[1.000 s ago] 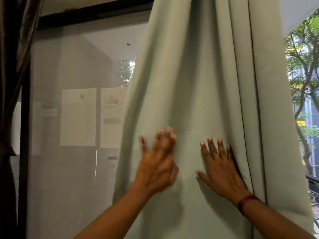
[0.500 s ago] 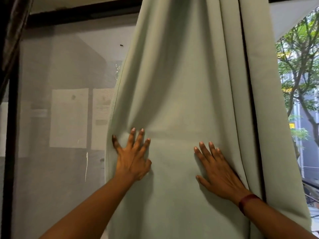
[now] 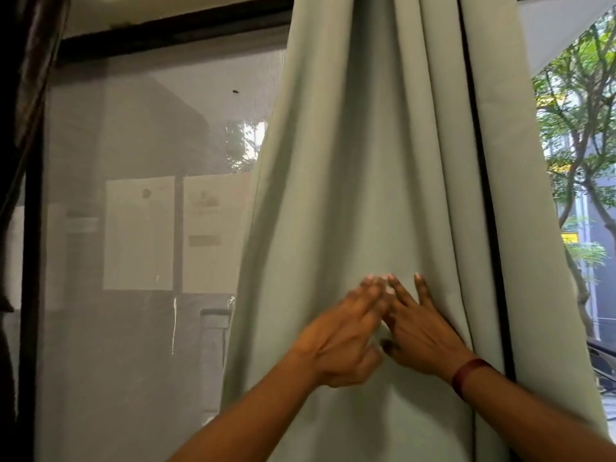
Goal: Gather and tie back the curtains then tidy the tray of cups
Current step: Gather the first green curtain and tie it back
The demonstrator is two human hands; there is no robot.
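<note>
Curtain: pale green fabric hanging in vertical folds from 12 o'clock down to 6 o'clock, filling the centre and right of centre. Its top attachment and bottom hem are cut off by the frame edges. A narrow dark line runs down between two folds at 3 o'clock; whether it is a gap, a trim or a shadow cannot be told.

Left hand: positioned at 6 o'clock, reaching toward 1 o'clock, fingers straight and close together. The hand is motion-blurred, so whether the palm lies against the fabric cannot be told. Its fingertips overlap the fingers of the right hand.

Right hand: just beside the left hand on its 3 o'clock side, laid flat on the curtain with fingers extended and slightly spread, pointing toward 11 o'clock. The thumb and index finger are partly hidden behind the left hand. The little-finger side sits against a fold. A dark red wristband encircles the wrist.

Mesh screen: at 9 o'clock, a translucent grey panel. Pale rectangular sheets show through it; their markings are illegible.

Dark drape: at the 10 o'clock edge, mostly cut off.

Trees: outdoors at 3 o'clock, partly hidden by the curtain.
</note>
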